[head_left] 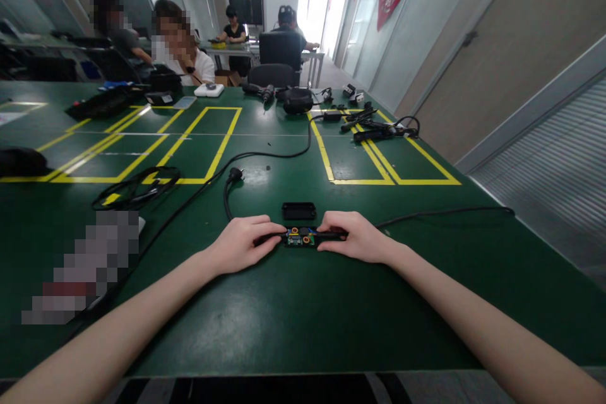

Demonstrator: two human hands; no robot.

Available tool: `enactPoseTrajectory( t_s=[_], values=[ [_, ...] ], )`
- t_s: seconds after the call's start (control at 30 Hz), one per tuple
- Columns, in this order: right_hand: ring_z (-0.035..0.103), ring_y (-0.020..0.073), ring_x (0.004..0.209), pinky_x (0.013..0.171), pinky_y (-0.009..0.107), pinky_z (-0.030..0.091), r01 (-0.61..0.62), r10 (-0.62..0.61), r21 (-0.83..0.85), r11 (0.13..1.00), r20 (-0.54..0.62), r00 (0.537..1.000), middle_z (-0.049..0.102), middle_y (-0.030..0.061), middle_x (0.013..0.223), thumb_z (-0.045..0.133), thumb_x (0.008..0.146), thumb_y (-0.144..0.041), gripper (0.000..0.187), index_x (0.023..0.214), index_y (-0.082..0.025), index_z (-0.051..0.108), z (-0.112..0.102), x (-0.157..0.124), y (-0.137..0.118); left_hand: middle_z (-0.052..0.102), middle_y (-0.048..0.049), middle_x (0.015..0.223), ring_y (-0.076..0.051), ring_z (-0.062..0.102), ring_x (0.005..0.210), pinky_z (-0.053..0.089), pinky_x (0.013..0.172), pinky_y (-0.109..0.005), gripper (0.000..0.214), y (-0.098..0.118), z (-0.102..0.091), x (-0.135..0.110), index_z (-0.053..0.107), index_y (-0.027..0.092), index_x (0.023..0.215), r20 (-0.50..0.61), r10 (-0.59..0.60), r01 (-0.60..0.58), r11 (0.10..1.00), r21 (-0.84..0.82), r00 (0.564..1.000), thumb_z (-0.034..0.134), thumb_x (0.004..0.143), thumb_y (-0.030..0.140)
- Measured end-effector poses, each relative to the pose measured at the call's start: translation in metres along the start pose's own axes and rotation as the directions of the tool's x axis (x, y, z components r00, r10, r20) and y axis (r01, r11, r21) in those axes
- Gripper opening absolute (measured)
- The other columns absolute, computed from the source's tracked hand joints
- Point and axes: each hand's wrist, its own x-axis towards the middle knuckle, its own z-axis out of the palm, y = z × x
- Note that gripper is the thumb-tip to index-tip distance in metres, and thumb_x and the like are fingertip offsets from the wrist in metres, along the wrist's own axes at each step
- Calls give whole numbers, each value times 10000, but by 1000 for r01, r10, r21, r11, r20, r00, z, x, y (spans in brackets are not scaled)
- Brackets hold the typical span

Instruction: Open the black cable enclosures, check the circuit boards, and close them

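Note:
A small open black case (288, 243) lies on the green table, with a circuit board (300, 237) showing copper coils and coloured wires inside. At the case's left end, my left hand (243, 243) pinches a black power cable (226, 199), which runs up to a plug (235, 175). My right hand (356, 237) is closed on another black cable (445, 211) at the right end; the cable emerges behind the hand and runs right. Both hands' fingertips touch or nearly touch the case. Just behind it rests a separate black case cover (298, 210), hollow side up.
A coiled black cable (137, 186) and a blurred-out object (89, 265) lie on the left. Across the back of the green table (265, 328) are a drill-like tool (267, 93), a black pouch (298, 101) and more cables (379, 129). Several people sit beyond.

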Motion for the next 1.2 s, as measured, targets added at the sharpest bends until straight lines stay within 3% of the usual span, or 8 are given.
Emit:
enactPoseTrajectory(
  t_s=[0.2,0.6,0.9,1.07,1.2],
  values=[
    [630,169,744,670,262,456,41,-41,-37,998,5,999,660,34,869,728,973,-410,281,849,-183,616,1,-1,3,692,-29,936,-124,637,699,504,670,-227,254,5,0,1,719,199,1170,19,-23,23,999,30,1000,503,1046,252],
    [623,166,723,656,257,445,58,-58,-50,997,-6,998,659,34,846,687,990,-490,350,832,-188,606,1,1,3,688,-62,965,-159,669,792,540,735,-259,291,0,2,1,729,191,1199,10,40,-41,997,63,999,479,1060,242],
    [598,161,690,637,250,422,98,-99,-62,993,-4,995,626,24,809,657,1006,-502,379,809,-186,589,4,2,4,662,-43,895,-171,650,787,527,742,-265,251,4,-1,5,699,191,1156,82,50,-56,996,68,995,480,1035,204],
    [583,156,682,633,249,412,83,-83,-104,991,10,997,621,20,799,642,1008,-535,401,811,-187,603,3,3,4,636,-34,844,-164,619,750,500,706,-259,228,4,-1,4,696,183,1031,77,45,-52,995,86,996,469,1035,196],
    [592,158,690,633,256,409,147,-144,-176,973,31,989,640,34,810,562,1046,-550,419,852,-186,639,-1,4,2,632,-40,854,-172,612,756,472,681,-263,235,5,-2,4,702,178,1059,63,88,-95,988,125,994,468,1048,193]
  ],
)
